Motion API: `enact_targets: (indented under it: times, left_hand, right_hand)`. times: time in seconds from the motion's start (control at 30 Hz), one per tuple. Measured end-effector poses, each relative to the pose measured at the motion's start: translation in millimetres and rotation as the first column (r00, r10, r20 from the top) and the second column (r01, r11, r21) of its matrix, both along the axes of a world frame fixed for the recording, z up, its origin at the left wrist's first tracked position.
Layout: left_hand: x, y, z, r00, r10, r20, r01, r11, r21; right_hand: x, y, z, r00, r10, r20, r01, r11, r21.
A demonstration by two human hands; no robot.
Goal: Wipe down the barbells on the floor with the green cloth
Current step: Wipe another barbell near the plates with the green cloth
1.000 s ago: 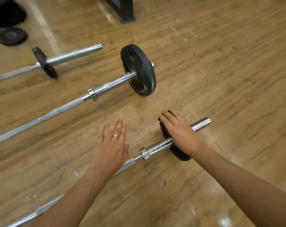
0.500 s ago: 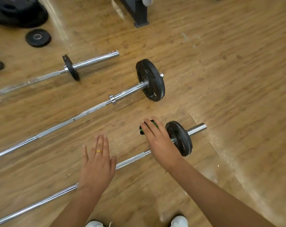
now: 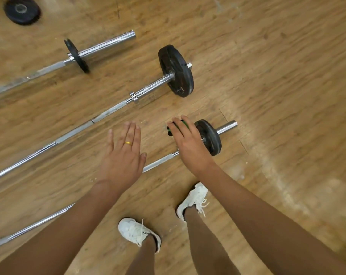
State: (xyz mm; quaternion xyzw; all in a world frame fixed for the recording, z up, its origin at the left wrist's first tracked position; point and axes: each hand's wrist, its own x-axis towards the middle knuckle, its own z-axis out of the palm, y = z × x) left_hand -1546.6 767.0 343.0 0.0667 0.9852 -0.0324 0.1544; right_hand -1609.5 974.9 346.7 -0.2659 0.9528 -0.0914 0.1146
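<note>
Green cloth (image 3: 183, 125) bunched (mostly hidden) in right hand (image 3: 190, 147) grip; left hand (image 3: 123, 157) flat, fingers spread.

Scuffed wooden floor (image 3: 277, 76) with three barbells lying side by side: nearest barbell (image 3: 209, 136), middle barbell (image 3: 108, 112), far barbell (image 3: 100, 46). Loose black plate (image 3: 21, 9) top left, white sneakers (image 3: 136, 232) planted near the bottom.

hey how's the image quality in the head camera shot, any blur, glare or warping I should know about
Head view: hands sharp, the green cloth under the right hand mostly hidden; the left hand open; wide-angle warping bends the floorboards near the edges; soft streaking smears the top-left, where the farthest barbell blurs; bright highlights on its chrome sleeve, none blown out.
</note>
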Motion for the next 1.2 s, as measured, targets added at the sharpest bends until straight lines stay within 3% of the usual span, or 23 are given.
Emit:
enact_targets:
  times: [0.37,0.63,1.03,1.2]
  left_hand:
    - [-74.5,25.2,-13.1,0.99,0.133,0.042,-0.131,0.99,-0.043]
    - [-137.5,40.0,3.7,0.997,0.078,-0.004,-0.078,0.991,-0.106]
    - [-193.8,-7.9,15.3,0.994,0.08,-0.077,-0.087,0.992,-0.088]
    - [-231.7,-54.8,-32.5,0.998,0.047,-0.028,-0.048,0.999,-0.008]
  right_hand:
    - [-101.8,20.9,-21.6,0.962,0.272,-0.03,-0.27,0.962,0.048]
    - [-159.4,51.5,-27.7,0.907,0.405,-0.117,-0.411,0.911,-0.036]
    - [-203.8,9.6,-10.5,0.992,0.126,-0.01,-0.126,0.979,-0.161]
    - [-234.5,-29.7,-32.8,0.998,-0.01,0.054,0.017,0.99,-0.136]
